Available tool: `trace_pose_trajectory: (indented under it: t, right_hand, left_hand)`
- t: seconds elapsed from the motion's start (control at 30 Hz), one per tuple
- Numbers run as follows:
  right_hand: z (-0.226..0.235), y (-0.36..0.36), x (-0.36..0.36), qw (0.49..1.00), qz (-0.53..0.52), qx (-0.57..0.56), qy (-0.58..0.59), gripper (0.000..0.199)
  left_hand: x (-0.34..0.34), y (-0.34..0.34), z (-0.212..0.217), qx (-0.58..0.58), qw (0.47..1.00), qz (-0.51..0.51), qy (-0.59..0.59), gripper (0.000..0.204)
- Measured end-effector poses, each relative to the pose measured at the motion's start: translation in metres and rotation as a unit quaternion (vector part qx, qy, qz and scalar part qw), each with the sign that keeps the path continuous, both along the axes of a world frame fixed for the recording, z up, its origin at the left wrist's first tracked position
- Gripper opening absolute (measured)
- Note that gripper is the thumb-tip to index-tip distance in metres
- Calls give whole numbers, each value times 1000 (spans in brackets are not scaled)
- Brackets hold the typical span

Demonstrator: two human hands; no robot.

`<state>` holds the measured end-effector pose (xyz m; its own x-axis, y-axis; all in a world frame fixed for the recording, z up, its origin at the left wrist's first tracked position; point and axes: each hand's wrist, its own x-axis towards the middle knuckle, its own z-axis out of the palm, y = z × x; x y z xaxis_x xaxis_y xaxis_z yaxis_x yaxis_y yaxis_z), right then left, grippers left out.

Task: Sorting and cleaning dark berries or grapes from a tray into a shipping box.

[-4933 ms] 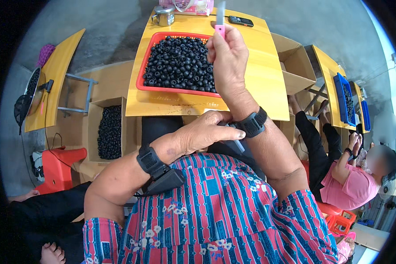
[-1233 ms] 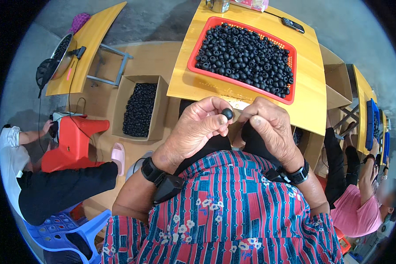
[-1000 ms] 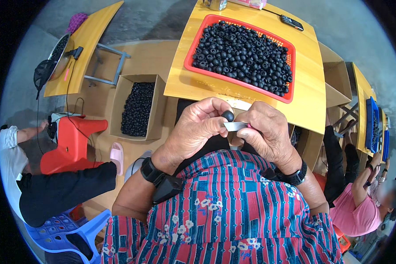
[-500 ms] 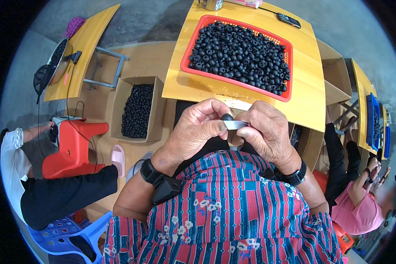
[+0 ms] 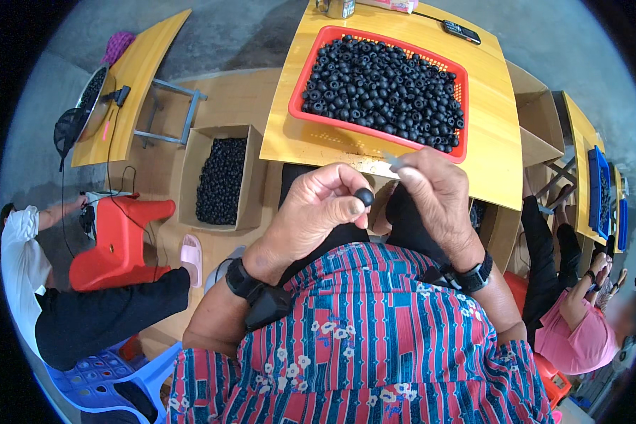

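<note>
Pinched between the thumb and fingers of my left hand (image 5: 311, 212) is a small round black part (image 5: 364, 196), smooth and ball-like. My right hand (image 5: 437, 198) is closed around a thin, pale metal blade (image 5: 393, 162), whose tip points toward the table's near edge; the rest of it is hidden by the fingers. The two hands are apart, in front of my lap. Just beyond them a red plastic basket (image 5: 369, 130) stands on the table, heaped with similar black parts (image 5: 381, 85), many showing a round hole.
The yellow table (image 5: 496, 169) also bears a black phone (image 5: 461, 32) and a metal cup (image 5: 343, 7). Left on the floor is a cardboard box (image 5: 254, 194) of black parts, near a red stool (image 5: 113, 244). People sit on both sides; a blue basket (image 5: 601, 191) stands far right.
My right hand has drawn the blade away from the black part, moving up and to the right. The left hand keeps its pinch and has turned the part more into view.
</note>
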<state>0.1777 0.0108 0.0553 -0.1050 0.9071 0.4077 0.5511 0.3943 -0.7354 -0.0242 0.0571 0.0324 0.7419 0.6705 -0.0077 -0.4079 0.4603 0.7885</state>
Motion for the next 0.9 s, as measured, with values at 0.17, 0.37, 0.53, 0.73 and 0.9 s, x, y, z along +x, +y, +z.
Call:
trace_pose_trajectory:
  t: [0.17, 0.37, 0.53, 0.73, 0.9]
  right_hand:
    - [2, -5, -3, 975, -5, -129, 181, 21]
    - [9, 1, -12, 990, 54, -56, 117, 37]
    - [8, 5, -19, 992, 48, -32, 111, 35]
    - [-1, 4, -19, 995, 14, -11, 95, 36]
    - [0, 4, -18, 997, 6, 40, 66, 33]
  left_hand:
    - [1, 0, -3, -17, 1000, 16, 11, 19]
    - [3, 0, -12, -101, 993, 12, -68, 18]
    - [6, 0, -16, -89, 995, -20, -45, 29]
    - [9, -5, -10, -133, 989, 16, -56, 23]
    - [12, -5, -15, -158, 984, 8, -83, 21]
